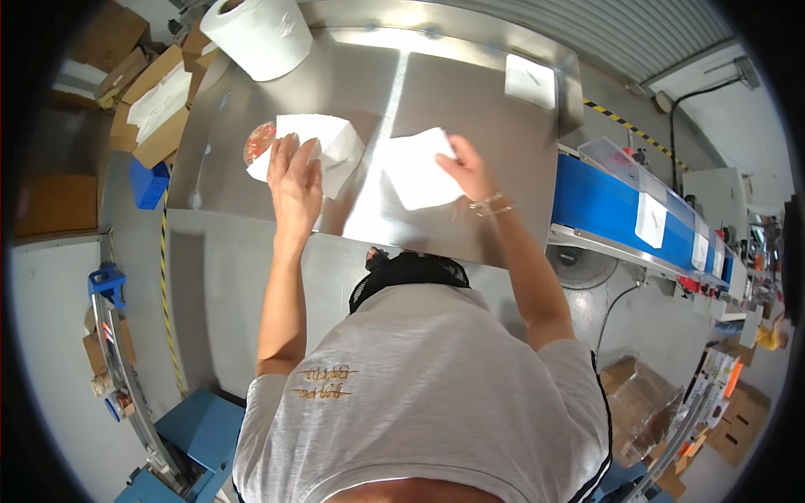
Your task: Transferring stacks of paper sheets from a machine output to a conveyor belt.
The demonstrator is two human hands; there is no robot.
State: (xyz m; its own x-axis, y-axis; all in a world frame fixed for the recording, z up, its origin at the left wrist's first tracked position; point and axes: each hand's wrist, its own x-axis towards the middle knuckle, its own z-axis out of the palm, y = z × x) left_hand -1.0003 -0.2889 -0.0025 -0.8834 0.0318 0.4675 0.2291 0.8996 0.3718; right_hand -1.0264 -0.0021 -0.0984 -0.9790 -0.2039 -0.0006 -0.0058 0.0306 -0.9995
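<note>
Can't make out much of the round reddish thing [258, 145] on the left half of my metal table [470, 88], since the creased white sheet [342, 151] hides part of it. My left hand [295, 178] blocks more, so no clue whether it's gripping or just pressing. The white roll [258, 42] gets cut off up top. There's room between the flat white sheet [418, 174] and the table's right edge, with the blue conveyor [587, 194] just past it. Left fingers bend forward over the creased one; my right hand [471, 174] pinches the flat one's right edge.
</note>
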